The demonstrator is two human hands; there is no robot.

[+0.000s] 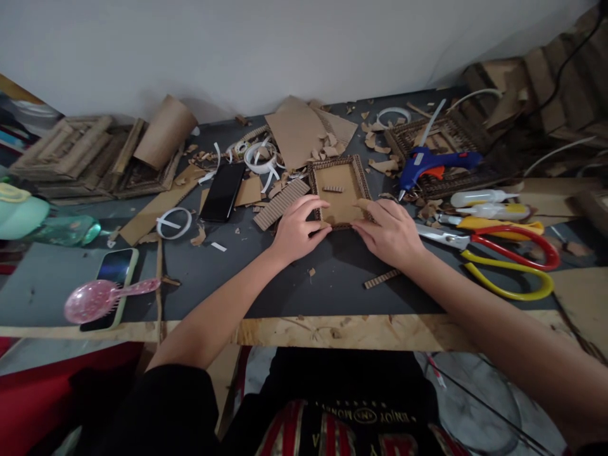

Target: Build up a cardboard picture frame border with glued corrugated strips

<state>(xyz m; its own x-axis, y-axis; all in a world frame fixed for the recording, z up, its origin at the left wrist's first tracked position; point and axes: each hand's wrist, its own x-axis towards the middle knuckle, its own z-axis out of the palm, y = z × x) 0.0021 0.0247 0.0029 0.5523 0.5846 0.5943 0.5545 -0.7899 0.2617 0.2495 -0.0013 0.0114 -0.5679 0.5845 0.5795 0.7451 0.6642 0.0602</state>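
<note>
At the far left of the dark worktop (332,285) lay a pink glittery plastic hairbrush (107,297) across a phone in a pale green case (111,272); further in, a black phone (222,192) lay face down beside a ribbed strip of corrugated cardboard (280,204). The left hand (297,229) rested with fingers curled loosely over the near left corner of the small rectangular brown cardboard frame (339,190), pressing on it rather than gripping. The frame lay flat at the middle of the worktop, a short ribbed cardboard piece (333,189) on its inner panel. The right hand (392,231) lay on the near right corner, fingertips spread flat on the border. The frame looked light and fairly stiff but easy to crush; its glued edge strips seemed likely to peel, so the outer corners seemed the safest hold. To the right lay a blue hot-glue gun (430,161) and yellow-and-red-handled scissors (503,259).
</note>
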